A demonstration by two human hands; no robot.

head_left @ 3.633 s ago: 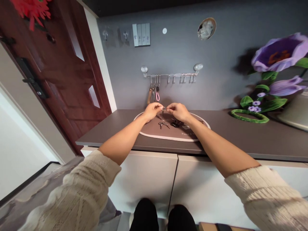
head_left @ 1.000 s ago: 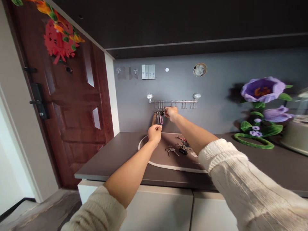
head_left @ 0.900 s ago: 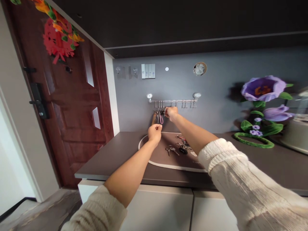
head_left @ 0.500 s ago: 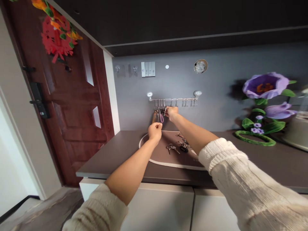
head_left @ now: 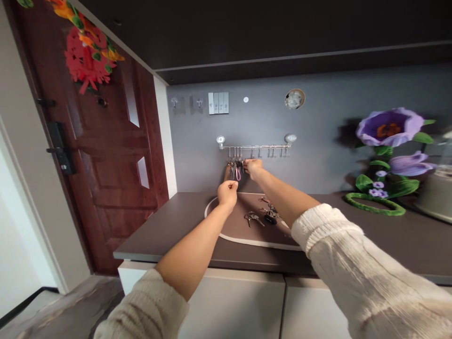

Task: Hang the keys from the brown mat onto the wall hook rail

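My right hand (head_left: 254,167) reaches up to the metal hook rail (head_left: 254,147) on the grey wall, its fingers pinched on a key set (head_left: 241,164) at one of the left hooks. Other keys with a brown strap and a pink loop (head_left: 234,170) hang beside it. My left hand (head_left: 228,192) hovers lower, just under those hanging keys, fingers curled closed; what they hold, if anything, does not show. On the oval brown mat (head_left: 233,230) lie loose keys (head_left: 251,218) and a bunch with a black fob (head_left: 269,216).
The mat rests on a dark countertop (head_left: 169,230) over white cabinet doors (head_left: 236,306). A red-brown door (head_left: 102,150) stands at the left. Large purple fabric flowers (head_left: 388,155) sit at the right. Light switches (head_left: 218,102) are above the rail.
Both hands were together over the mat holding a key ring; since then my right hand rose to the hook rail. Over the last second the hands barely moved.
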